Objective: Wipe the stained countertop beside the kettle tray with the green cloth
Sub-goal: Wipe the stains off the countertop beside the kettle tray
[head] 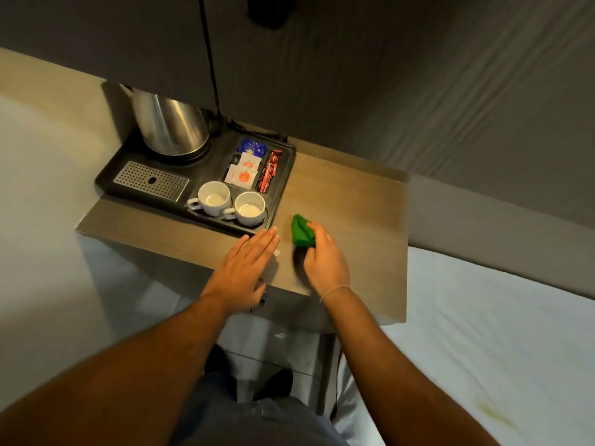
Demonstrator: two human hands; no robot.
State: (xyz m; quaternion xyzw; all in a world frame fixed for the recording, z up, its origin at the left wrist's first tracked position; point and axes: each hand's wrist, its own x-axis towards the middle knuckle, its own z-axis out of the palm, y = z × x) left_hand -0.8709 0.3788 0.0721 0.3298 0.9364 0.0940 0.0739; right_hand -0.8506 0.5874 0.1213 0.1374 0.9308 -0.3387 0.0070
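A bunched green cloth (301,231) rests on the wooden countertop (347,214), just right of the black kettle tray (112,178). My right hand (323,259) is shut on the cloth from its near side and presses it against the wood. My left hand (246,267) lies flat, palm down, fingers together, on the countertop by the tray's near right corner. A small pale speck (277,252) shows on the wood between the two hands.
The tray holds a steel kettle (170,125), a perforated drip grate (151,180), two white cups (231,204) and sachets (248,167). A dark wall panel rises behind. A white bed (483,333) lies right of the counter, pale floor to the left.
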